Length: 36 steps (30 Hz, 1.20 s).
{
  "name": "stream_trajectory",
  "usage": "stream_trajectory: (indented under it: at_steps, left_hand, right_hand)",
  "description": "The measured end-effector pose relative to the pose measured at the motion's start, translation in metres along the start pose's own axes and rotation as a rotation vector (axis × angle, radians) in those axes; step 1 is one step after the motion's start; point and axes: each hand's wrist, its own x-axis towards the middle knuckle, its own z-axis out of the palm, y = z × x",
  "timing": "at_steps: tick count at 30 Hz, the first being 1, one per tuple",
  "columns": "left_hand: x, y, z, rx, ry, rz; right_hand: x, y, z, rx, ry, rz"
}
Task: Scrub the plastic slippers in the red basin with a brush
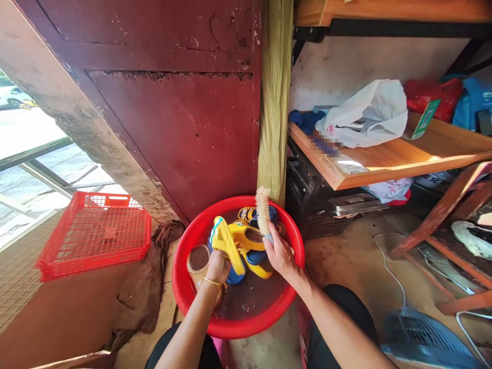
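Note:
My left hand [218, 267] is closed around a yellow sandal [224, 240], which is tilted up above the water in a red basin [240, 330]. In my right hand [280, 251] is a scrub brush [263, 209] with pale bristles, held upright over the basin's right side, apart from the sandal. Several yellow and blue shoes [246, 237] lie in the murky water between and behind my hands. A shoe with a brown sole [199, 259] rests at the basin's left edge.
A red plastic crate [111, 230] stands at the left, beside a dark cloth [148, 287]. Behind the basin is a dark red door [192, 128]. To the right are a wooden shelf [384, 169] with a white bag [369, 115], a wooden stool [434, 220] and a grey fan [430, 333].

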Motion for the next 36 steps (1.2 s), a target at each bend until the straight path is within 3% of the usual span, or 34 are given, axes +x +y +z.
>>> stream_trajectory:
  at_steps: [2,5,11,13,16,21,24,26,28,30,33,36]
  left_hand:
    - [0.001,0.004,0.005,0.033,0.005,-0.008]
    - [-0.005,0.006,0.014,0.093,-0.096,-0.02]
    - [-0.015,0.013,0.019,0.319,-0.181,-0.065]
    - [-0.013,0.014,0.015,0.388,-0.171,-0.04]
    - [-0.008,0.01,0.01,0.46,-0.146,0.017]
    - [-0.009,0.001,0.01,0.318,-0.269,-0.046]
    - [-0.014,0.001,0.015,0.214,-0.39,-0.103]
    - [-0.015,0.003,0.017,0.238,-0.396,-0.114]
    - [-0.01,0.005,0.012,0.323,-0.294,-0.063]
    - [0.0,0.008,0.0,0.438,-0.117,0.038]
    - [0.014,0.014,-0.03,0.667,0.191,0.183]
    - [0.02,0.019,-0.061,1.013,0.443,0.194]
  right_hand:
    - [-0.003,-0.003,-0.006,0.034,0.017,-0.014]
    - [-0.011,-0.008,-0.01,0.015,-0.027,-0.038]
    - [-0.012,0.006,-0.012,-0.293,-0.275,0.151]
    - [-0.009,0.01,-0.015,-0.325,-0.247,0.167]
    - [-0.01,0.005,-0.016,-0.277,-0.176,0.061]
    - [-0.024,-0.017,-0.003,-0.184,-0.273,-0.212]
    - [-0.023,-0.015,0.006,-0.209,-0.264,-0.14]
    - [-0.017,-0.008,0.009,-0.227,-0.242,-0.047]
    - [-0.01,0.001,0.01,-0.253,-0.239,0.02]
    - [-0.004,0.007,0.01,-0.296,-0.237,0.065]
    - [0.002,0.014,0.011,-0.364,-0.227,0.096]
    - [0.004,0.019,0.015,-0.384,-0.241,0.115]
